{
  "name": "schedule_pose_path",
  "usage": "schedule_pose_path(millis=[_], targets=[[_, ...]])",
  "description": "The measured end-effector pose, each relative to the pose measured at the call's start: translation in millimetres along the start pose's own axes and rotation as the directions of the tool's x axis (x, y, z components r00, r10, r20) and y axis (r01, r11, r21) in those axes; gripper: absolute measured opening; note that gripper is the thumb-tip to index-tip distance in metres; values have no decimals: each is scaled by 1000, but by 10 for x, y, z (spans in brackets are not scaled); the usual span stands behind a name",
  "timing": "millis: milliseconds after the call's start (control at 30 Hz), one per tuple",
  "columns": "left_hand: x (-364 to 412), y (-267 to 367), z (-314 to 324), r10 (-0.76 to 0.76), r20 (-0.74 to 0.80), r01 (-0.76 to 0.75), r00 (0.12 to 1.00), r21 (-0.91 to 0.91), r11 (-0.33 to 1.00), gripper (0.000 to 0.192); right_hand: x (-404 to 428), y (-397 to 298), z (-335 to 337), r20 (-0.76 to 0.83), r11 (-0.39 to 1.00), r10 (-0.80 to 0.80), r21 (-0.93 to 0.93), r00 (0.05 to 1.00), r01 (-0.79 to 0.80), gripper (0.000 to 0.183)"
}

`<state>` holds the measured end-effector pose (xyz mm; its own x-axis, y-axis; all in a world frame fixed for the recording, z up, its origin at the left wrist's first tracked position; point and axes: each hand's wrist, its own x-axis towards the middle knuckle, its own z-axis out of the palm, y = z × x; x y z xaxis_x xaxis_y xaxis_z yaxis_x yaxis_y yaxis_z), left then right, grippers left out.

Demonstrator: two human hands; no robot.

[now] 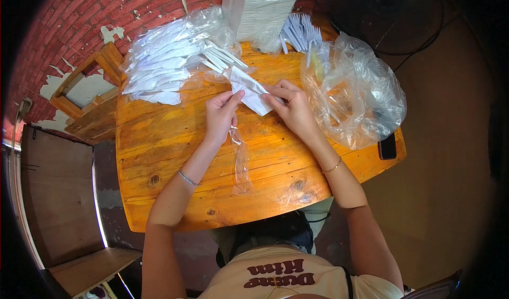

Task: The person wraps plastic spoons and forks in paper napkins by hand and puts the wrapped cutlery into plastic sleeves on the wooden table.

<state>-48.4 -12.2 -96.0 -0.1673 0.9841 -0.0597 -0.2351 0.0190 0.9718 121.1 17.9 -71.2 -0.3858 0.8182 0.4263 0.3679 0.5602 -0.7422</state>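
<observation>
Over the middle of the table, my right hand pinches a folded white paper napkin between thumb and fingers. Whether anything lies inside its folds cannot be told. My left hand holds a narrow clear plastic sleeve, which hangs down toward the table's near edge. The left thumb tip is at the napkin's left side. Just beyond the napkin lie several white plastic utensils, their handles toward me. To their left is a row of napkin bundles in clear plastic, laid one over another.
A tall stack of white napkins stands at the back of the wooden table, beside white plastic forks. A crumpled clear plastic bag fills the right side. Near it lies a phone. A dark fan stands beyond.
</observation>
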Motion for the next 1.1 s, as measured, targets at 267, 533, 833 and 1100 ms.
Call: schedule_pose_path(millis=[267, 533, 833, 1100], targets=[[4, 11, 17, -38, 7, 38, 999, -61, 997, 16, -32, -45, 96, -38, 984, -138, -116, 990, 132, 26], [-5, 26, -33, -38, 122, 50, 992, -92, 994, 18, -32, -4, 122, -2, 922, -236, -315, 972, 223, 31], [15, 57, -19, -62, -9, 60, 998, -132, 989, 18, 8, 1, 45, 24, 991, -14, 135, 1000, 11, 34], [13, 99, 14, -35, 57, 39, 998, -54, 998, 12, 2, 9, 28, 283, 779, 382, 413, 880, -471, 24]])
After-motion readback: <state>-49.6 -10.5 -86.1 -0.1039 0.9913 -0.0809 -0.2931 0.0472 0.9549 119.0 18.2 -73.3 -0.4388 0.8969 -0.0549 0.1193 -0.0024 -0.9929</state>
